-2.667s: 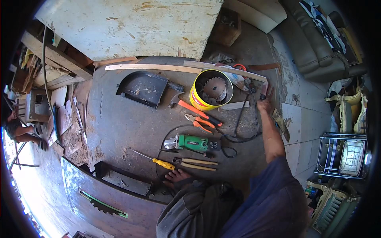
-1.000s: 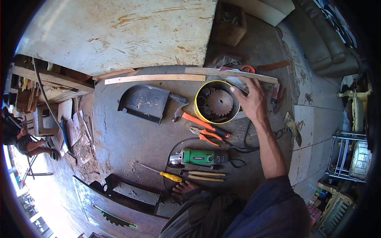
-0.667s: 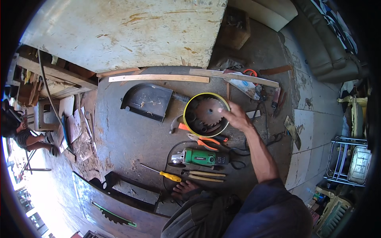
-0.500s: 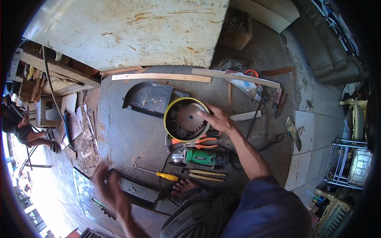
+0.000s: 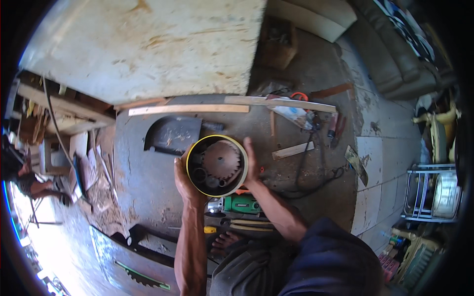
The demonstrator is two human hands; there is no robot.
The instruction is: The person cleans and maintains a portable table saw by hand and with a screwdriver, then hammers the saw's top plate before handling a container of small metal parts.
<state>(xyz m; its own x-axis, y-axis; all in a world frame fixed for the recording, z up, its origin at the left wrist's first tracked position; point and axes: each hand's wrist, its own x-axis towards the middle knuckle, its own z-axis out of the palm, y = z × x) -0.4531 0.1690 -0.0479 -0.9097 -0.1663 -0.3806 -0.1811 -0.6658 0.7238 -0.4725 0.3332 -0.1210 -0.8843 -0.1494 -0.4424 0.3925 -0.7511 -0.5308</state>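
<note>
Between my two hands is a round tub point(image 5: 217, 136) with a yellow rim. My left hand point(image 5: 184, 181) presses against its left side and my right hand point(image 5: 251, 162) grips the right side. Inside the tub lies a rusty circular saw blade point(image 5: 221, 159) beside several dark rings point(image 5: 199, 174). Just below the tub, a green angle grinder point(image 5: 242, 203) lies on the floor, partly covered. Nearer to me are a yellow-handled screwdriver point(image 5: 210, 229) and a tool with two long handles point(image 5: 251, 225).
A black curved tray-like piece point(image 5: 173, 132) lies beyond the tub. Wood strips point(image 5: 187, 109) run along a large pale board point(image 5: 148, 49). At lower left, a metal plate point(image 5: 106, 251) has a toothed blade point(image 5: 143, 279) in its slot. Another person point(image 5: 29, 182) sits at far left.
My left hand has come from the lower left onto the tub's left side. The tub has moved slightly left and nearer, and my right hand has shifted along its side.
</note>
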